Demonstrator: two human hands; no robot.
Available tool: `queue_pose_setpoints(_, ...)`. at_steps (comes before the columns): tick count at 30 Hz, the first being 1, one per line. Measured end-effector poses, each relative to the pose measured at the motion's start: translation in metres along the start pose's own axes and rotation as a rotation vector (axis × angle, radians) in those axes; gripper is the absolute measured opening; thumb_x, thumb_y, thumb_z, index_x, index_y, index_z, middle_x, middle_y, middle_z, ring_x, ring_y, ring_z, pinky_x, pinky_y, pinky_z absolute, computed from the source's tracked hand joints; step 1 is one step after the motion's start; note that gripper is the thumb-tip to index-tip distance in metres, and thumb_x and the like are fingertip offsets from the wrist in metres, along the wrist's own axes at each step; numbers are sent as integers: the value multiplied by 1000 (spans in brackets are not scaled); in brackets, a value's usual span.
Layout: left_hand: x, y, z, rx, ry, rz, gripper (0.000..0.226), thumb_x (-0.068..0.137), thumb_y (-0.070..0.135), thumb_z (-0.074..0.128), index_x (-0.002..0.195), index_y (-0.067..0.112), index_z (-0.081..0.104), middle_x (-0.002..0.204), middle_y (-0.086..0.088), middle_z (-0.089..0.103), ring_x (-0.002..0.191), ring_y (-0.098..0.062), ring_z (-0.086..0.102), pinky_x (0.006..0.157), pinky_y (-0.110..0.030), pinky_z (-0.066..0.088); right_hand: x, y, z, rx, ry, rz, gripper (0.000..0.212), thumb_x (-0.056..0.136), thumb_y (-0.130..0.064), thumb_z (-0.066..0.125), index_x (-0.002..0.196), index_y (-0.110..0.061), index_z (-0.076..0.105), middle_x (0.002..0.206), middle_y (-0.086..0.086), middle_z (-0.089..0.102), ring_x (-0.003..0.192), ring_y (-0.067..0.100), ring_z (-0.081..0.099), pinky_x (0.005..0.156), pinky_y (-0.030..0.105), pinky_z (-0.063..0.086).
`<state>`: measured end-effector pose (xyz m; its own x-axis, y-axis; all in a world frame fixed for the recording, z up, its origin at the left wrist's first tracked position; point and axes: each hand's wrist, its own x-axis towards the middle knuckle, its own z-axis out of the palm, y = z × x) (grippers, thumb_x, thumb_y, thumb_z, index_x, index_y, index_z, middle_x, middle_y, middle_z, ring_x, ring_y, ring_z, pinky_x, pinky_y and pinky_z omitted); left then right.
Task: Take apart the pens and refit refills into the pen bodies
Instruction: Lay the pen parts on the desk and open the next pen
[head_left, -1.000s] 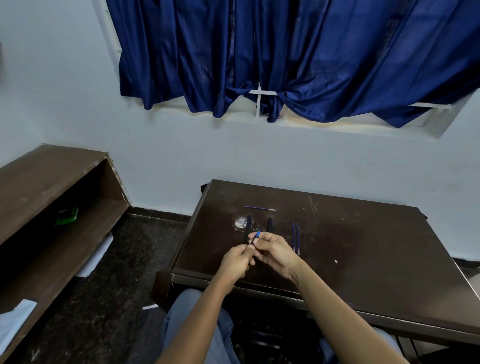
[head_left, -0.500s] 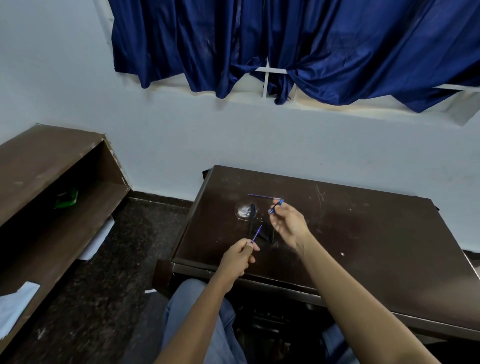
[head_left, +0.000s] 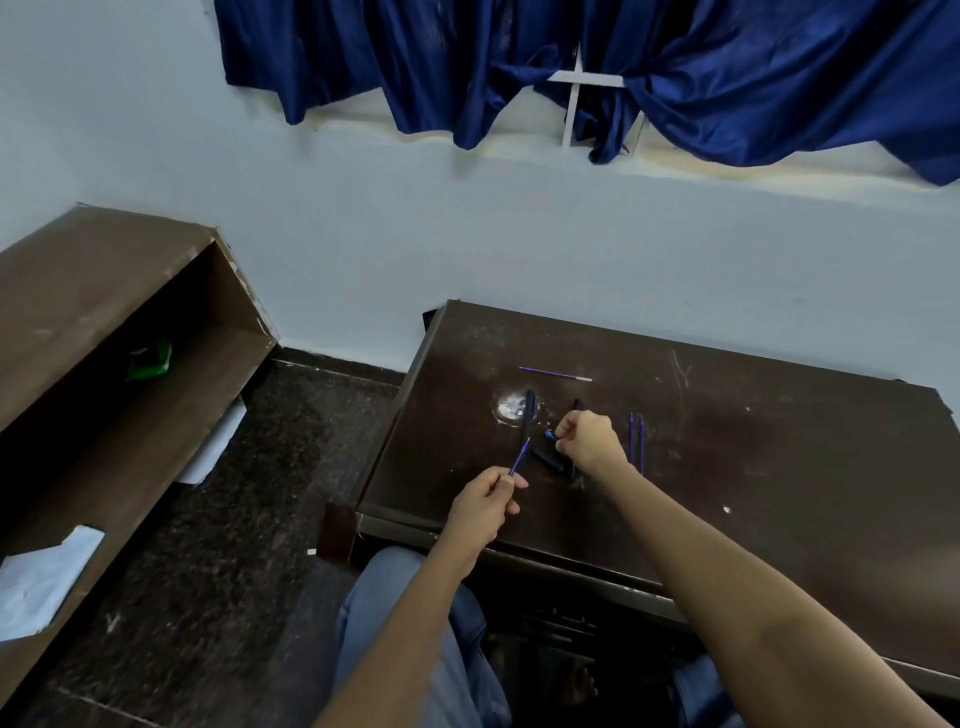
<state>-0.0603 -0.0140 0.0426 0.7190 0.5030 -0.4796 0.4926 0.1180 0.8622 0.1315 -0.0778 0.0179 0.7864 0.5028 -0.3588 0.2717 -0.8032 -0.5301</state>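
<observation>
My left hand (head_left: 485, 499) pinches a thin blue refill (head_left: 519, 456) that points up and to the right over the dark brown table (head_left: 779, 467). My right hand (head_left: 589, 439) pinches a small blue pen piece (head_left: 551, 434) just above the black pen bodies (head_left: 553, 457) lying under it. Another black pen body (head_left: 529, 415) lies across a pale round mark. One refill (head_left: 556, 373) lies crosswise further back, and two refills (head_left: 636, 441) lie side by side right of my right hand.
A brown shelf unit (head_left: 104, 322) stands at the left with a green object (head_left: 150, 358) and white papers (head_left: 41, 577) in it. The white wall and blue curtain (head_left: 571, 62) are behind the table. My knees show under the front edge.
My hands pulled apart, the refill staying in the left. The right hand went out toward the far refill and has come back down over the pen bodies. The view shifted left.
</observation>
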Motion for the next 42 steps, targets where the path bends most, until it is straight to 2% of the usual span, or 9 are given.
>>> queue_pose_setpoints(6, 10, -7, -3, 1, 2, -35, 24, 101, 29, 39, 96, 29, 63, 75, 4, 54, 60, -6, 43, 52, -18, 35, 8, -3, 15, -139, -71, -4, 20, 88, -7, 55, 102, -15, 66, 111, 12, 64, 101, 33, 64, 88, 44, 54)
queue_pose_setpoints(13, 13, -10, 0, -13, 2, -53, 24, 101, 29, 39, 98, 30, 63, 75, 4, 54, 60, -7, 43, 52, -19, 35, 7, -4, 20, -237, -48, -44, 24, 91, -6, 52, 110, -10, 65, 110, 14, 66, 101, 35, 65, 87, 44, 55)
queue_pose_setpoints(18, 16, -4, 0, -32, 23, -45, 24, 100, 28, 39, 98, 29, 63, 74, 4, 55, 59, -7, 43, 50, -19, 34, -9, -7, 18, 231, 52, -52, 15, 90, -18, 61, 99, -11, 70, 97, 8, 71, 94, 22, 66, 85, 33, 53)
queue_pose_setpoints(21, 19, 1, 2, -23, 37, -35, 24, 100, 29, 39, 102, 26, 63, 74, 4, 55, 59, -7, 44, 51, -21, 34, -35, -10, 17, 670, -271, -41, 18, 89, -20, 64, 103, -12, 72, 95, 9, 73, 91, 17, 66, 79, 26, 51)
queue_pose_setpoints(24, 21, 5, 7, -13, 36, -42, 25, 100, 31, 39, 109, 24, 62, 74, 5, 56, 59, -5, 45, 52, -20, 34, -48, -7, 20, 775, -445, -43, 20, 88, -22, 66, 106, -15, 72, 100, 5, 73, 94, 12, 67, 86, 27, 50)
queue_pose_setpoints(28, 22, 8, 15, -32, 8, -52, 21, 100, 31, 39, 101, 29, 61, 76, 4, 56, 59, -6, 44, 51, -21, 34, -44, -19, 9, 1055, -430, 129, 12, 91, -6, 59, 99, -7, 68, 90, 8, 71, 79, 13, 68, 72, 23, 55)
queue_pose_setpoints(34, 27, 6, 15, -29, 22, -35, 25, 100, 27, 40, 95, 26, 64, 75, 4, 56, 61, -7, 45, 55, -22, 35, 10, -40, -38, 1191, -244, 222, 25, 100, -7, 35, 91, -15, 56, 78, 2, 57, 69, 13, 56, 67, 31, 50)
queue_pose_setpoints(39, 39, 2, 7, -28, 51, -28, 25, 100, 27, 41, 93, 27, 64, 74, 6, 57, 64, -6, 47, 58, -23, 36, 64, -41, -51, 700, -64, 149, 28, 91, 8, 37, 92, -7, 60, 69, 7, 47, 56, 14, 41, 53, 24, 35)
queue_pose_setpoints(42, 46, 1, 6, -35, 59, -22, 25, 100, 27, 41, 91, 30, 64, 73, 6, 57, 63, -7, 46, 58, -23, 36, 83, -40, -46, 261, 50, -31, 32, 88, 5, 44, 100, -8, 71, 92, 9, 63, 86, 23, 58, 76, 27, 45)
